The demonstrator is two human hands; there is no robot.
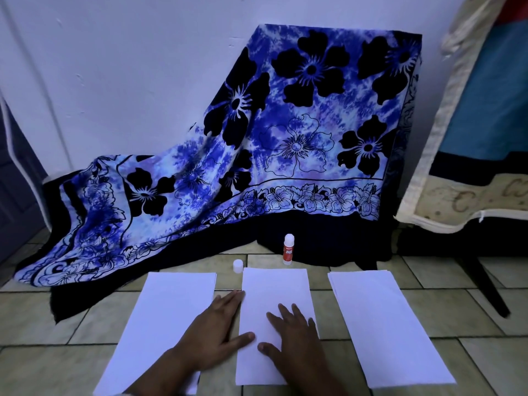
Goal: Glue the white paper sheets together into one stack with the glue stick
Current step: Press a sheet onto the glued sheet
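Hands: left hand (pixel 213 332) and right hand (pixel 294 335) flat, fingers spread, gripping nothing, pressing middle sheet (pixel 275 292).
Glue stick (pixel 288 250): uncapped, upright, untouched.
Left: side sheets look unjoined, prob.

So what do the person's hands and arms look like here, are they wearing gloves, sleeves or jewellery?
Both are bare. The left hand and the right hand have no gloves, and no rings or bracelets show. The forearms are uncovered as far as the bottom edge of the picture, with no sleeve, watch or strap in view. The light is dim and bluish, so fine marks cannot be made out.
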